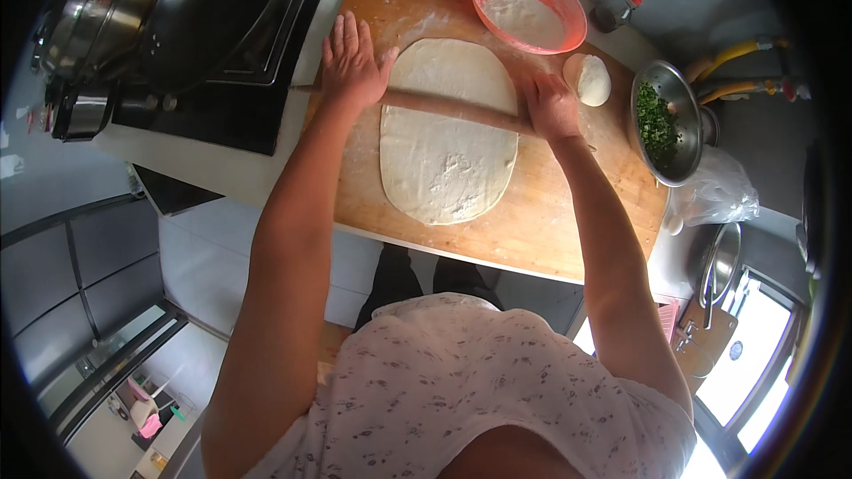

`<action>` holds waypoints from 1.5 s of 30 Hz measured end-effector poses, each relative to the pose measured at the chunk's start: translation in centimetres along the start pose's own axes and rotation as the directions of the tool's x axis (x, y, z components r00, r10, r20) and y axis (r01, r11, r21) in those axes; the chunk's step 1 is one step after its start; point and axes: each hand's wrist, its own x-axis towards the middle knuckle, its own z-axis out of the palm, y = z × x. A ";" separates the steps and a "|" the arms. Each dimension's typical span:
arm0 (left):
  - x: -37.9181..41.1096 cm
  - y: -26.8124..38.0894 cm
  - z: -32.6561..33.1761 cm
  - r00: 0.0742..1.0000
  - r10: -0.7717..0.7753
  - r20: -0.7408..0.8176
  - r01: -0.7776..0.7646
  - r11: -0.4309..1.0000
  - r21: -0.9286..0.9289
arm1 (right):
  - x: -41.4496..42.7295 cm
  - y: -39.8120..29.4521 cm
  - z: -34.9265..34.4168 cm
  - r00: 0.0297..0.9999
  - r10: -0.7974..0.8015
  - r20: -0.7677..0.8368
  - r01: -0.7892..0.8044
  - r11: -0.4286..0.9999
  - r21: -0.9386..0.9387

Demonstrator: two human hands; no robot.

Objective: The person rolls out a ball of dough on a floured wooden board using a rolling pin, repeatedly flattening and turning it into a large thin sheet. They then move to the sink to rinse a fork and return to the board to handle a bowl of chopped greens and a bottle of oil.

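Note:
A flat oval sheet of dough (446, 166) lies on a floured wooden board (546, 226). Across its upper half rests a thin wooden rolling pin (459, 110). My left hand (354, 70) lies over the pin's left part with its fingers extended and the thumb apart, beside the dough's left edge. The fingers of my right hand (551, 103) are curled round the pin near its right end, just off the dough's right edge. A ball of dough (592, 80) sits on the board to the right of my right hand. Above it is a red plastic scoop (576, 10) holding flour (522, 16).
A black wok (206, 13) and a steel pot (106, 13) stand at the cooktop (206, 123) on the left. A steel bowl (689, 146) of chopped greens (655, 123) stands at the board's right edge, near a clear plastic bag (719, 189). Yellow hoses (735, 51) run along the wall.

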 end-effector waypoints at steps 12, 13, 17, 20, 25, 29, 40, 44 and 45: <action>-23.5 0.6 -7.5 0.963 0.202 0.176 -0.160 0.961 -0.227 | -19.3 -7.8 -3.2 0.987 -0.156 0.038 0.158 0.985 -0.068; -23.9 0.5 -7.5 0.963 0.208 0.170 -0.167 0.960 -0.226 | -19.8 -8.1 -3.5 0.986 -0.144 0.080 0.150 0.986 -0.072; -18.5 0.2 -6.4 0.957 0.234 0.169 -0.207 0.965 -0.163 | -14.9 -5.3 -2.9 0.972 -0.227 0.068 0.232 0.969 -0.081; -10.0 1.1 -3.4 0.985 0.068 0.156 -0.055 0.995 -0.084 | -7.4 -2.3 -1.4 0.973 -0.229 -0.036 0.221 0.964 -0.150; -4.2 0.1 -0.5 0.998 -0.053 0.024 0.054 0.997 -0.060 | -3.5 -1.0 0.0 0.970 -0.219 -0.105 0.208 0.972 -0.107; -9.9 0.6 -2.9 0.996 0.011 0.089 -0.010 1.000 -0.021 | -9.3 -4.3 -2.2 0.972 -0.235 0.015 0.232 0.946 -0.225; -20.3 -0.4 -7.3 0.990 0.111 0.087 -0.068 0.913 -0.402 | -18.6 -7.3 -5.5 0.958 -0.272 -0.090 0.271 0.962 -0.014; -22.0 0.6 -6.4 0.976 0.152 0.155 -0.122 0.975 -0.187 | -21.3 -7.3 -6.2 0.949 -0.124 0.289 0.136 0.991 -0.021; -21.7 1.1 -6.0 0.972 0.152 0.182 -0.132 0.985 -0.115 | -21.1 -7.1 -6.0 0.962 -0.135 0.236 0.156 0.985 -0.069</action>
